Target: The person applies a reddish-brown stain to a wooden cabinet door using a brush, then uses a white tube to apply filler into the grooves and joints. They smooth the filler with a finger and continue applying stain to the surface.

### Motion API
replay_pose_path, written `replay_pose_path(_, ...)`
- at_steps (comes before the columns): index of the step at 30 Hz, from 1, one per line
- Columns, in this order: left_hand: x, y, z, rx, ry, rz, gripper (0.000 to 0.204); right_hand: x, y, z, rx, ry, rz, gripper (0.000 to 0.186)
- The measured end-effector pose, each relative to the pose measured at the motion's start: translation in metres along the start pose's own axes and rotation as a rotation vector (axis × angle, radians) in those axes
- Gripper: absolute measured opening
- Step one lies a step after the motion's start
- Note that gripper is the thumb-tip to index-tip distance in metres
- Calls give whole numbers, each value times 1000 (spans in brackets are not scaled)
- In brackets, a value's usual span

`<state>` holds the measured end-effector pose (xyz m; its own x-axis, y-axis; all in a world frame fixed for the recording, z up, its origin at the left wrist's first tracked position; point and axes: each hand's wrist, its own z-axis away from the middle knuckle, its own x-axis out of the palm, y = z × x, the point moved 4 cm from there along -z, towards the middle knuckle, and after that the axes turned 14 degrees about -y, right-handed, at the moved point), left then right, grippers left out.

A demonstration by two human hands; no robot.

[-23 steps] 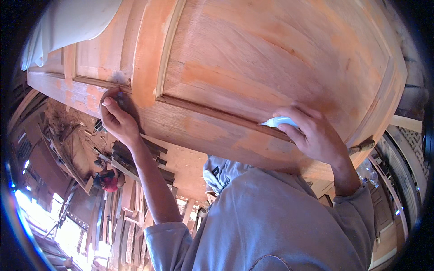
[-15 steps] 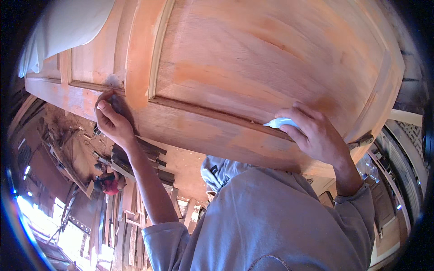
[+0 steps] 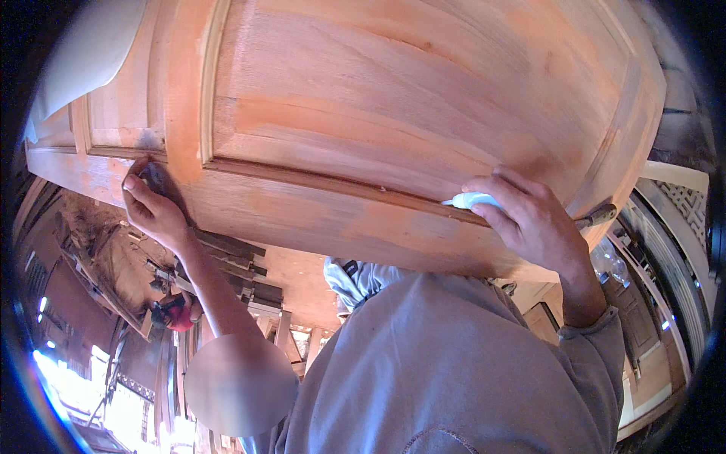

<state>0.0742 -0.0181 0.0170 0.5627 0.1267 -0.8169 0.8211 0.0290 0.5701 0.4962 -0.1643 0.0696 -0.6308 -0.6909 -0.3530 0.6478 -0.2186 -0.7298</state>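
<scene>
a small white bottle [image 3: 475,200] lies sideways over the near moulding [image 3: 325,180] of a panelled wooden door [image 3: 423,113], its long axis running left to right, roughly along that strip, and its thin nozzle [image 3: 448,203] pointing left. the right hand [image 3: 533,219] grips it between thumb and fingers. well to the left, the left hand [image 3: 157,210] is curled at the door's near frame; whether it holds anything, i cannot tell. a white sheet [image 3: 91,60] covers the far left.

Tan floor [image 3: 306,281], dark boards [image 3: 234,263] left of centre; glaring daylight [image 3: 125,405], lower left; patterned panel [image 3: 679,204], far right.
</scene>
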Motion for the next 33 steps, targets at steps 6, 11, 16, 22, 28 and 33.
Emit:
replay_pose_path(6, 0, 1, 1, -35, -15, 32, 47, -3, 12, 17, 10, -7, -1, 18)
replay_pose_path(11, -3, -10, -6, 2, -44, 31, 48, -1, 19, 23, -15, -3, 9, 19)
replay_pose_path(16, -2, -15, -4, -77, -16, 13, 48, -1, 30, 36, 25, -34, 44, 22)
replay_pose_path(22, 0, -4, -1, 5, -20, -1, 49, -3, 36, 44, -43, -40, 45, 22)
replay_pose_path(28, -2, -12, -5, -22, -18, -28, 49, -4, 40, 46, -41, -87, 57, 21)
replay_pose_path(33, -2, -12, -8, 8, -27, -26, 49, -6, 45, 53, -49, -59, 65, 21)
